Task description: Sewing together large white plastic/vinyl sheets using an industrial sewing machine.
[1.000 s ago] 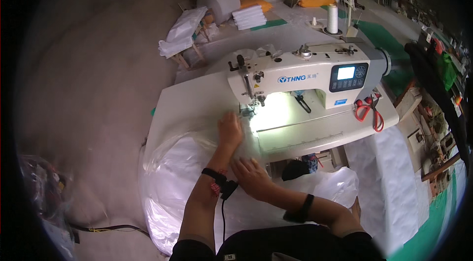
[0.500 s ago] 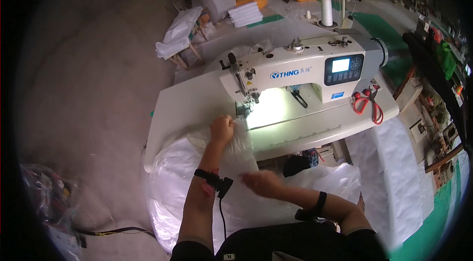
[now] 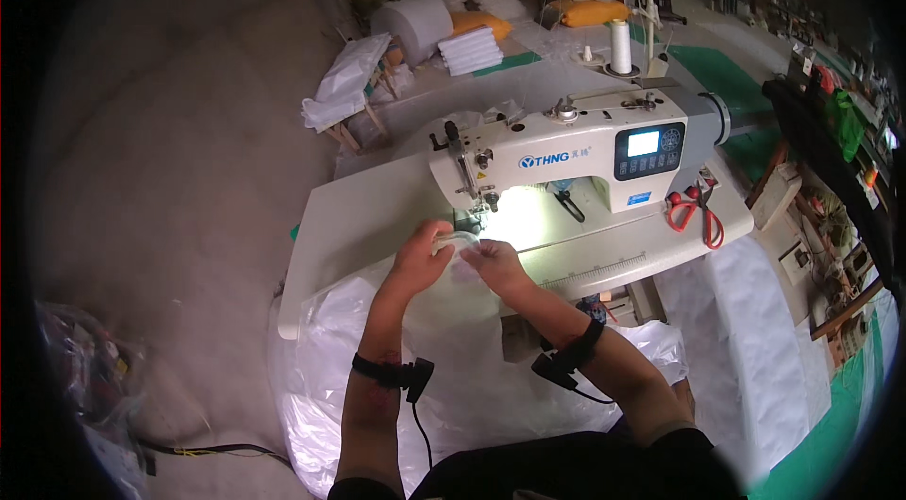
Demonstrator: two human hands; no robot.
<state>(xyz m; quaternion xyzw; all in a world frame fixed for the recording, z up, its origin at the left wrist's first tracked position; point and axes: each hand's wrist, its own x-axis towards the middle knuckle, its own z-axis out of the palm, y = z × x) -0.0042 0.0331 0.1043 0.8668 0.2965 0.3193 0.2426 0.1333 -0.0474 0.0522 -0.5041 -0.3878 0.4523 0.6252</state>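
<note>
One worktable [image 3: 359,189]: smooth, pale top, rounded corners, a ruled scale along the near edge.

One mass of white sheeting [image 3: 425,358]: thin, glossy, partly translucent, crumpled into soft folds; draped over the table's near left side and down before the person's lap, its upper edge raised between the two hands, just on the near side of the machine's needle end.

One white length of material [image 3: 736,340]: hanging in a long panel below the table's right side.

One sewing machine [image 3: 566,146]: hard white casing, arched arm, grey end section, one lit screen, bright lamp glow beneath.

One large white roll [image 3: 415,24]: cylindrical, on the far floor.

Orange sacks [image 3: 590,12], two: plump, the second partly hidden.

One stack of folded white pieces [image 3: 469,50]: flat, layered.

Hands, two. Left hand [image 3: 421,255]: fingers curled, thumb set apart from them, the sheeting's edge at the gap; whether they close on it cannot be told. Right hand [image 3: 495,264]: thumb and fingertips pressed together, pinching the same edge.

One pair of scissors [image 3: 696,215]: red looped handles, dark blades, on the table's right end.

One thread cone [image 3: 620,47]: white, tall, upright.

Black wrist straps [image 3: 382,371], two: one per forearm.
</note>
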